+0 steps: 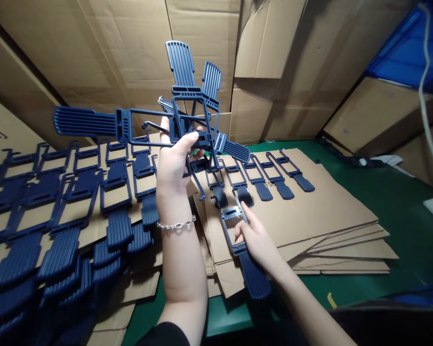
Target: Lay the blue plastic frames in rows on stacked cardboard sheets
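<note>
left hand (pixel 182 151) raised, right hand (pixel 256 238) lowered
bunched blue frames (pixel 186 90) are clutched in the former; a single frame (pixel 239 249) is grasped by the latter.

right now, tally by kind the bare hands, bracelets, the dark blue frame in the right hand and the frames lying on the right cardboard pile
Hands: 2 (left hand, right hand)
Bracelet: 1
Held dark blue frame, right hand: 1
Lying frames, right cardboard pile: 5
Total: 9

Frames (pixel 120 227) on cardboard (pixel 310 206) left and right, boxes (pixel 130 43) behind
</note>
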Demonstrator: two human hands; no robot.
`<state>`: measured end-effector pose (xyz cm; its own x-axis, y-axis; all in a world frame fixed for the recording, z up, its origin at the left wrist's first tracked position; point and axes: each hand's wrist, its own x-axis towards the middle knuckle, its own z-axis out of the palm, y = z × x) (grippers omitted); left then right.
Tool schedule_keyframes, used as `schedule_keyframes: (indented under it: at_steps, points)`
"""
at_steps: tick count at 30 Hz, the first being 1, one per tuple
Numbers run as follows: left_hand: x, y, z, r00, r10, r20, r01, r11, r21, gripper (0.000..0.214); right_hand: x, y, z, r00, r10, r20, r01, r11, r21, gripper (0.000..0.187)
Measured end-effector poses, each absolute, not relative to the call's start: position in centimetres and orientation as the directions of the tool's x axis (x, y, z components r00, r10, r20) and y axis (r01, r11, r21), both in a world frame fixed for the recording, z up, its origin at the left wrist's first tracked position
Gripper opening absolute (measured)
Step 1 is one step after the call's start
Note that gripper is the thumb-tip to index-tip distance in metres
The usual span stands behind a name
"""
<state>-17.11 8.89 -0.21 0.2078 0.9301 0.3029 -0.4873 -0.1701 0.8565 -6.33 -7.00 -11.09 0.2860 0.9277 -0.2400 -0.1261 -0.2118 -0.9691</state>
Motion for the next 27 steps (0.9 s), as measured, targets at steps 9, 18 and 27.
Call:
schedule_keyframes:
  at_steps: [9, 18, 27]
  points:
    - [-16.5, 9.0, -0.1, 0.329, 0.910, 0.253, -0.466, -0.076, 0.881, 0.066, -7.6, -3.6, -9.2, 0.361, 0.903, -0.234, 0.767, -0.430, -0.476, 0.056]
    - [-14.2, 8.4, -0.7, 0.542, 0.813, 0.211, -0.334, -0.022, 0.942, 0.071, -7.9, -3.6, -4.8, 0.360, 0.895, -0.261, 0.898, -0.409, -0.161, 0.053]
    - [-13.3, 7.5, -0.9, 0.757, 0.639, 0.134, -0.237, 0.078, 0.968, 0.073, -0.2, -7.2, 0.9, 0.139, 0.840, 0.525, 0.981, -0.043, -0.191, 0.031]
